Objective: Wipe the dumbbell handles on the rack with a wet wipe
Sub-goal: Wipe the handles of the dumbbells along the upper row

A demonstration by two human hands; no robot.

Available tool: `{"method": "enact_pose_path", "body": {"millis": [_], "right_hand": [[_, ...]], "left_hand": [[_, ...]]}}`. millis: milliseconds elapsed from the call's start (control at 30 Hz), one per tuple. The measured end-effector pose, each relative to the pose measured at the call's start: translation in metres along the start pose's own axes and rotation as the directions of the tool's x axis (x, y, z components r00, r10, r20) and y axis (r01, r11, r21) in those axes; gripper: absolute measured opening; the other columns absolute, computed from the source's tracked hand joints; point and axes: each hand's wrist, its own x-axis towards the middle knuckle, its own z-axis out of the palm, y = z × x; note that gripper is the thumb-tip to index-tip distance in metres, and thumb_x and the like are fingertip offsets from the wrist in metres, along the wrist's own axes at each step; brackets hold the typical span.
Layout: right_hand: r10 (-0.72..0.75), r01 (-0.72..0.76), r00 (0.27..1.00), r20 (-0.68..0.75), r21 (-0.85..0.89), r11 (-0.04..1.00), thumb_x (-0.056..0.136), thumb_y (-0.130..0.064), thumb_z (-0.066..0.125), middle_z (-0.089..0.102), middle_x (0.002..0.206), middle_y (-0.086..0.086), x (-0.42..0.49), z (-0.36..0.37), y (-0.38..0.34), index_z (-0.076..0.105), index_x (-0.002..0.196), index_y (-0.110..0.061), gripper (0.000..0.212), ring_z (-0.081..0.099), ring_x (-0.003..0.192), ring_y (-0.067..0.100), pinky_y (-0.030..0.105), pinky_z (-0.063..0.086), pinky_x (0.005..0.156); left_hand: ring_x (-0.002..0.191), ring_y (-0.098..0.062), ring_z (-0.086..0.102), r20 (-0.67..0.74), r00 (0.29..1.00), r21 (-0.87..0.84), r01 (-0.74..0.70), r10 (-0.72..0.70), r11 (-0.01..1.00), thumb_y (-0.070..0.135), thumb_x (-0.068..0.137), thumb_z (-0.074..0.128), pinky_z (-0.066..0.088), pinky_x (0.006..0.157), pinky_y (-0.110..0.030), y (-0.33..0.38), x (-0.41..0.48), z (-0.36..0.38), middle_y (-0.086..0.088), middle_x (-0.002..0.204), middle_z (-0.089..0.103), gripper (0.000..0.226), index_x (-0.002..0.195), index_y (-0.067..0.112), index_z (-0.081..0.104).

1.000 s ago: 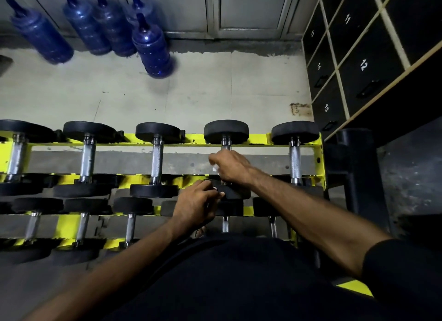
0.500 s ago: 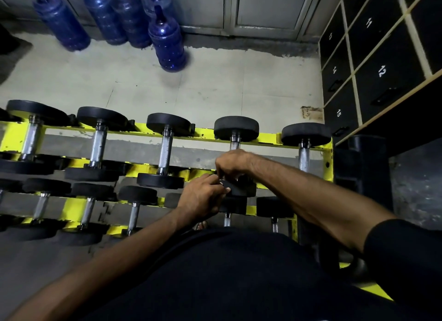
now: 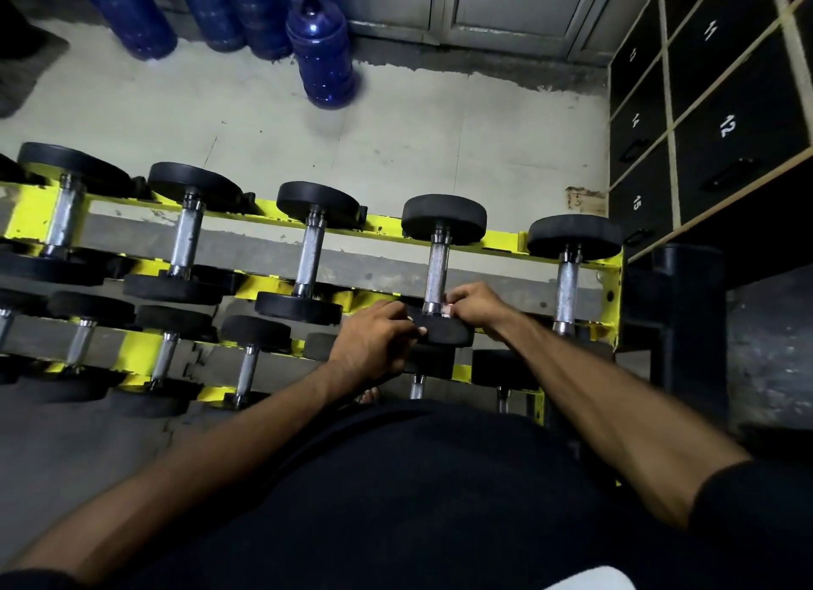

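White wet wipe (image 3: 447, 310) sits pinched in the right hand (image 3: 477, 304) against the handle (image 3: 436, 277) base — rack's (image 3: 506, 242) upper row, two o'clock. Left hand (image 3: 374, 347), fingers curled, grips the near black weight head (image 3: 444, 332).

Both forearms stretched forward, bare. Right hand (image 3: 477, 304) fingers curled tight, pinching; left hand (image 3: 374, 345) just beside it, knuckles up, fingers bent.
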Motion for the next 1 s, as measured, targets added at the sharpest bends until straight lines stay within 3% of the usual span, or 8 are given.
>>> {"method": "enact_pose_path", "body": {"millis": [200, 400, 533, 600, 700, 800, 900, 1000], "right_hand": [[0.097, -0.123, 0.958, 0.270, 0.082, 0.989, 0.089, 0.015, 0.040, 0.065, 0.092, 0.008, 0.017, -0.009, -0.007, 0.066, 0.111, -0.001, 0.038, 0.058, 0.077, 0.014, 0.022, 0.049, 0.063], [0.150, -0.172, 0.974, 0.172, 0.121, 0.978, 0.082, 0.019, 0.037, 0.063, 0.083, 0.013, 0.023, -0.010, -0.015, 0.063, 0.101, -0.001, 0.037, 0.058, 0.064, 0.016, 0.027, 0.051, 0.052], [0.244, -0.192, 0.969, 0.037, 0.737, 0.648, 0.094, 0.017, 0.030, 0.062, 0.088, 0.014, 0.034, -0.010, -0.027, 0.059, 0.097, -0.008, 0.038, 0.060, 0.072, 0.020, 0.042, 0.054, 0.078], [0.239, -0.178, 0.969, 0.054, 0.823, 0.539, 0.096, 0.017, 0.031, 0.063, 0.093, 0.013, 0.039, -0.007, -0.028, 0.060, 0.101, -0.006, 0.037, 0.061, 0.079, 0.020, 0.042, 0.050, 0.093], [0.176, -0.278, 0.960, 0.219, 0.637, 0.719, 0.097, 0.011, 0.034, 0.070, 0.112, 0.014, 0.029, -0.007, -0.025, 0.062, 0.115, 0.000, 0.035, 0.067, 0.099, 0.022, 0.044, 0.056, 0.090], [0.172, -0.274, 0.958, 0.230, 0.542, 0.795, 0.092, 0.014, 0.033, 0.072, 0.104, 0.012, 0.030, -0.012, -0.030, 0.064, 0.097, -0.003, 0.035, 0.068, 0.096, 0.022, 0.042, 0.058, 0.078], [0.244, -0.231, 0.964, 0.107, 0.794, 0.563, 0.095, 0.014, 0.035, 0.062, 0.088, 0.012, 0.044, -0.011, -0.042, 0.057, 0.089, -0.007, 0.032, 0.061, 0.079, 0.021, 0.041, 0.054, 0.073], [0.275, -0.213, 0.956, 0.102, 0.885, 0.413, 0.099, 0.006, 0.035, 0.060, 0.087, 0.008, 0.052, -0.007, -0.044, 0.056, 0.088, -0.011, 0.029, 0.060, 0.078, 0.020, 0.042, 0.048, 0.095]], "left_hand": [[0.084, -0.017, 0.054, 0.009, 1.000, -0.003, -0.005, 0.005, 1.000, 0.029, 0.084, 0.072, 0.051, 0.061, -0.035, 0.000, 0.002, -0.003, 0.002, 0.088, 0.060, 0.015, 0.097, 0.023, 0.075], [0.085, -0.015, 0.053, 0.024, 1.000, 0.020, 0.007, -0.007, 1.000, 0.031, 0.086, 0.072, 0.051, 0.060, -0.035, 0.000, 0.003, -0.002, 0.003, 0.091, 0.058, 0.014, 0.098, 0.024, 0.074], [0.086, -0.014, 0.052, 0.046, 0.999, 0.024, 0.006, -0.007, 1.000, 0.033, 0.087, 0.072, 0.052, 0.061, -0.034, -0.001, 0.003, -0.001, 0.003, 0.093, 0.058, 0.016, 0.101, 0.025, 0.073], [0.087, -0.014, 0.052, 0.051, 0.999, 0.027, 0.004, -0.006, 1.000, 0.032, 0.085, 0.074, 0.052, 0.062, -0.032, -0.001, 0.003, -0.002, 0.004, 0.093, 0.058, 0.018, 0.102, 0.026, 0.073], [0.085, -0.016, 0.054, 0.038, 0.999, 0.008, -0.001, 0.000, 1.000, 0.029, 0.084, 0.074, 0.050, 0.060, -0.033, 0.000, 0.004, -0.004, 0.003, 0.089, 0.058, 0.015, 0.098, 0.025, 0.074], [0.083, -0.018, 0.056, 0.033, 0.999, -0.002, -0.016, 0.016, 1.000, 0.028, 0.083, 0.074, 0.051, 0.060, -0.034, 0.000, 0.005, -0.007, 0.002, 0.088, 0.059, 0.012, 0.094, 0.023, 0.075], [0.083, -0.019, 0.056, 0.038, 0.999, -0.002, -0.021, 0.021, 1.000, 0.028, 0.083, 0.073, 0.052, 0.060, -0.035, 0.001, 0.005, -0.008, 0.001, 0.088, 0.060, 0.011, 0.094, 0.024, 0.074], [0.082, -0.020, 0.057, 0.034, 0.999, -0.013, -0.024, 0.024, 1.000, 0.029, 0.085, 0.070, 0.050, 0.058, -0.035, 0.000, 0.006, -0.008, 0.002, 0.086, 0.059, 0.011, 0.093, 0.025, 0.075]]}}
